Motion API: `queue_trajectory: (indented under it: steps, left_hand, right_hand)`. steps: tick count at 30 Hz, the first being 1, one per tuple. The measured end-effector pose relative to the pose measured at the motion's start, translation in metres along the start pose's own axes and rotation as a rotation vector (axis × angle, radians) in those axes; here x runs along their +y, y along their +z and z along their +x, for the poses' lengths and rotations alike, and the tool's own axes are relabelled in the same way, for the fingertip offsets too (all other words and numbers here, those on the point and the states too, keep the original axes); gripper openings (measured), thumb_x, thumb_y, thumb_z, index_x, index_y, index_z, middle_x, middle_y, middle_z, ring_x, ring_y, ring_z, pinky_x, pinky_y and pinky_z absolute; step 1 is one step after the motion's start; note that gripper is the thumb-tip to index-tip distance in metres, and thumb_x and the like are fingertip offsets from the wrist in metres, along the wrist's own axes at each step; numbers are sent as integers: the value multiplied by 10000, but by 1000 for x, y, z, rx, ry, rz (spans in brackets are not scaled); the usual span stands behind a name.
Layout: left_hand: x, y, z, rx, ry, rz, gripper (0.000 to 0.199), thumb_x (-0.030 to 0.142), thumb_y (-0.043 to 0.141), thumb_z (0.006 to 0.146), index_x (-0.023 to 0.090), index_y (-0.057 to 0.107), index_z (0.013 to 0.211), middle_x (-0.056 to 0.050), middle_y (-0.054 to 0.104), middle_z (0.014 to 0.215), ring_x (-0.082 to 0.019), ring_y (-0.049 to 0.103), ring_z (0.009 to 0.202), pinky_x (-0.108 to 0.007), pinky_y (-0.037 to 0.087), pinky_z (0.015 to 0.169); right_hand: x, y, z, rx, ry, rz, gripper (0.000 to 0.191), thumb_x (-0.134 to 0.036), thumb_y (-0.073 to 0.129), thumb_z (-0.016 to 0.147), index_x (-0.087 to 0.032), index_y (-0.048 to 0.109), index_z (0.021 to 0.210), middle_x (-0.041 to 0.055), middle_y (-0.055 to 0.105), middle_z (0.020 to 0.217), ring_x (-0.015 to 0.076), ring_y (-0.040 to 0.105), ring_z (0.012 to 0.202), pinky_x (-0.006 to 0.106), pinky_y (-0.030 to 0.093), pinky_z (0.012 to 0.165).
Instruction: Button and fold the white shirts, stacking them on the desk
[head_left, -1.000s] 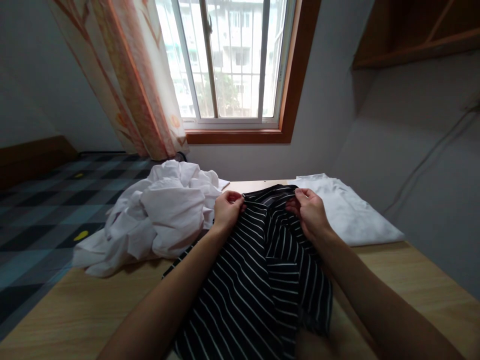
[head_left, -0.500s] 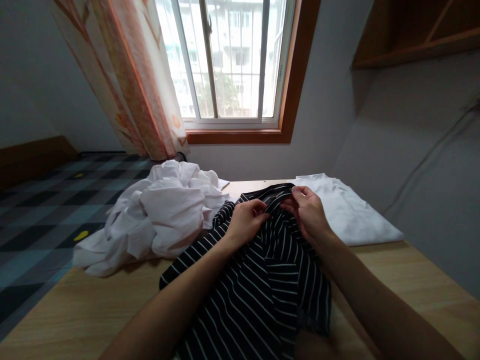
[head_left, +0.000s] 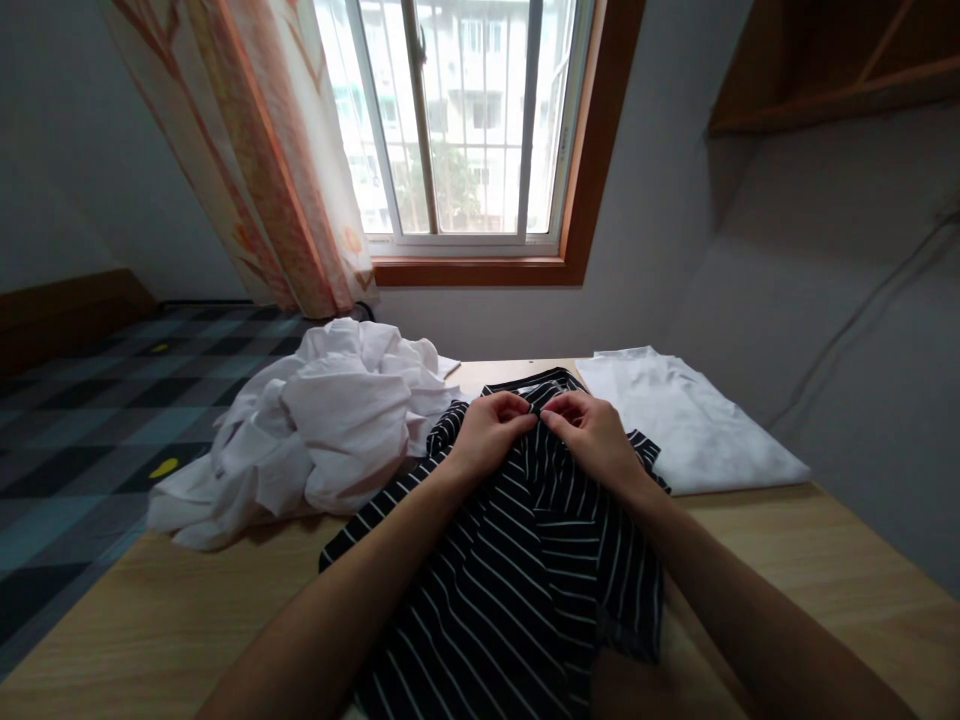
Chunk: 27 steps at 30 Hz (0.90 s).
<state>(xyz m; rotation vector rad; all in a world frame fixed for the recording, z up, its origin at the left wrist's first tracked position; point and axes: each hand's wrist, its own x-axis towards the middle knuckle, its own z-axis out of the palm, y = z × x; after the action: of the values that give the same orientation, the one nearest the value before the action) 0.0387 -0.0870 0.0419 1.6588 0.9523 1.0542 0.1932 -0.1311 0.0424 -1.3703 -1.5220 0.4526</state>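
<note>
A black shirt with thin white stripes (head_left: 487, 580) lies spread on the wooden table, its collar end away from me. My left hand (head_left: 491, 430) pinches the cloth near the collar between thumb and fingers. Close beside it, my right hand (head_left: 589, 430) pinches the same part, the fingertips of both hands almost meeting. The small bit of cloth between them is mostly hidden by my fingers. Part of a sleeve shows to the right of my right wrist.
A crumpled heap of white cloth (head_left: 337, 420) sits at the table's left. Flat folded white cloth (head_left: 690, 420) lies at the right on the wooden table (head_left: 825, 570). Left stands a bed with a checked cover (head_left: 75, 440). Behind are a window (head_left: 465, 130) and a curtain (head_left: 277, 150).
My right hand has moved left and slightly down from the collar's right end to beside my left hand. The left hand stays nearly where it was, still pinching the shirt.
</note>
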Motion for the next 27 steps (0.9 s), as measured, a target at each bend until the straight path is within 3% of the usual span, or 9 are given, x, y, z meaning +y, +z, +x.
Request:
queue_trajectory:
  steps: [3, 8, 19, 27]
  left_hand:
    - [0, 0, 0, 14, -5, 16, 71, 184, 681, 726, 134, 635, 747, -19, 660, 693, -103, 574, 608, -232, 457, 573]
    - [1, -1, -1, 11, 1, 22, 67, 180, 681, 721, 131, 641, 741, -23, 665, 697, -104, 577, 613, -231, 458, 576]
    - [1, -1, -1, -34, 19, 42, 51, 188, 646, 736, 139, 637, 744, -21, 665, 700, -107, 580, 619, -234, 472, 582]
    - [0, 0, 0, 8, 68, 143, 21, 161, 636, 741, 149, 646, 727, -27, 675, 714, -125, 587, 655, -265, 478, 643]
  right_hand:
    - [-2, -1, -1, 108, -35, -40, 95, -274, 626, 786, -192, 674, 783, 53, 678, 781, 168, 576, 660, 348, 476, 670]
    - [-2, 0, -2, -38, -3, -14, 123, -290, 633, 787, -185, 697, 797, 55, 695, 789, 181, 605, 693, 352, 483, 688]
    - [3, -1, 2, -74, 39, 4, 125, -274, 611, 792, -177, 686, 812, 51, 690, 779, 177, 602, 693, 337, 470, 677]
    - [3, 1, 0, -85, 27, -60, 99, -269, 594, 801, -187, 648, 784, 42, 670, 758, 178, 594, 689, 333, 450, 672]
